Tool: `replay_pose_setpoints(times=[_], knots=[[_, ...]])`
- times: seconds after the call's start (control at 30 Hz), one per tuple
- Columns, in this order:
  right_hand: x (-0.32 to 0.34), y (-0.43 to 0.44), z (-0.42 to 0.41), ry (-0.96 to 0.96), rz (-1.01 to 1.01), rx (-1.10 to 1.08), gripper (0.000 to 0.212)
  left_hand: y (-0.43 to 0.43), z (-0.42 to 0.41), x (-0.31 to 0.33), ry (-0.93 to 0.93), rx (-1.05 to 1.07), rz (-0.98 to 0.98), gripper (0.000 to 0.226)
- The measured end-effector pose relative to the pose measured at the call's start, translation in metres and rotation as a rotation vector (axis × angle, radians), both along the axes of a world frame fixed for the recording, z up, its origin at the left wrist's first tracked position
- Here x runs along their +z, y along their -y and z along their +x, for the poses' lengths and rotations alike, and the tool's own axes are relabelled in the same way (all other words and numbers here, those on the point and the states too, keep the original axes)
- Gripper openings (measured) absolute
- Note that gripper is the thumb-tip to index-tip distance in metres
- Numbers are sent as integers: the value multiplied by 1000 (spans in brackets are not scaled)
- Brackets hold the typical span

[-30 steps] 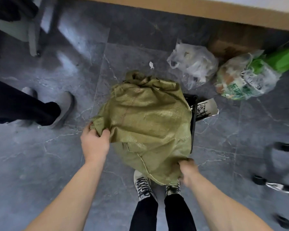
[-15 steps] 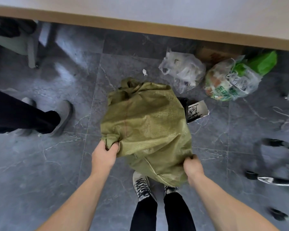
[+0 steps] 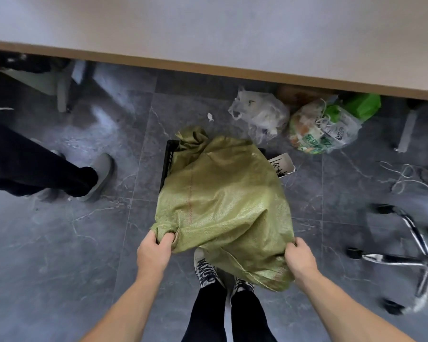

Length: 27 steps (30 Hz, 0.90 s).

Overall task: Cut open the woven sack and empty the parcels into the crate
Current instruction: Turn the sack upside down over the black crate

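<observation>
My left hand [image 3: 153, 253] is closed in a tight grip on the lower left corner of the green woven sack [image 3: 223, 206], the fabric bunched between thumb and fingers. My right hand [image 3: 299, 257] has its grip clamped on the lower right edge of the same sack, near the stitched hem. The sack fills the middle of the frame, its bottom end toward me and its gathered mouth pointing away, draped over the black crate [image 3: 168, 164], of which only the left wall and a sliver at the right show. The hem hangs over my sneakers [image 3: 205, 270] at the bottom centre. Above and right of the sack, two plastic bags [image 3: 262, 117] of rubbish lie on the grey tiled floor [image 3: 47, 255] under the edge of the bench [image 3: 208, 67]. Another person's leg and grey shoe [image 3: 99, 176] stand at the left, and a chair base [image 3: 405, 253] sits at the right edge.
</observation>
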State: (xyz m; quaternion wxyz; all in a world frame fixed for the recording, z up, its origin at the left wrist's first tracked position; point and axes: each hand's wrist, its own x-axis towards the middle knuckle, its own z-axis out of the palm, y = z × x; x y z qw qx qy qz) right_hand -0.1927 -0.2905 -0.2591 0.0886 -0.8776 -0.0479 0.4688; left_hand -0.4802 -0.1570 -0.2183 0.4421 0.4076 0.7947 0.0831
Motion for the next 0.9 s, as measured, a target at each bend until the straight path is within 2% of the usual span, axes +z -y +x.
replay_pose_setpoints(times=[0.23,0.47,0.57,0.67,0.77,0.9], knots=[[39,-2,7,-72,-33,121,21,22,-12,32,-17,52,35,26],[81,-2,13,-34,14,144,21,44,-28,67,11,165,89,33],[90,-4,17,10,101,99,21,44,-27,75,67,250,84,24],[107,-23,18,62,219,66,24,30,-19,85,202,413,129,6],[120,-42,23,162,310,110,24,5,-15,94,297,447,181,15],[134,-60,25,183,284,148,27,-28,-20,96,295,473,194,26]])
